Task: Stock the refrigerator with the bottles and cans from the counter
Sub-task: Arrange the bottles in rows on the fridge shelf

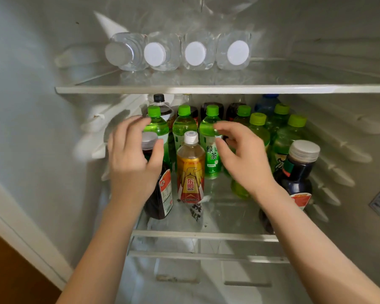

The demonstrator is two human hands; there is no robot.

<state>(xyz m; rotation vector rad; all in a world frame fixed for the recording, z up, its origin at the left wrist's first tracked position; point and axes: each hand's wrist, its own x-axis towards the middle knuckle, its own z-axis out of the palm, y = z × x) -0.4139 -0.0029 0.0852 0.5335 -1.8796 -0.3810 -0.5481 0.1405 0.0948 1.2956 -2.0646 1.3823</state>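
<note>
We seat dark bottle (161,195) on shelf (206,234): left hand (130,165) wraps it, right hand (246,159) loose, empty. Next, release upright.

Domestic setting, most likely a home kitchen, viewed into an open household refrigerator (31,84). Evidence: white moulded inner walls with shelf runners (347,156), glass shelves (206,89) edged in white trim, and shop-bought drinks in small household quantity. These are water bottles (195,53) lying on the upper shelf and green-capped tea bottles (211,154) standing below. A brown wood-toned area (7,270) adjoins at lower left; floor or cabinet undetermined
</note>
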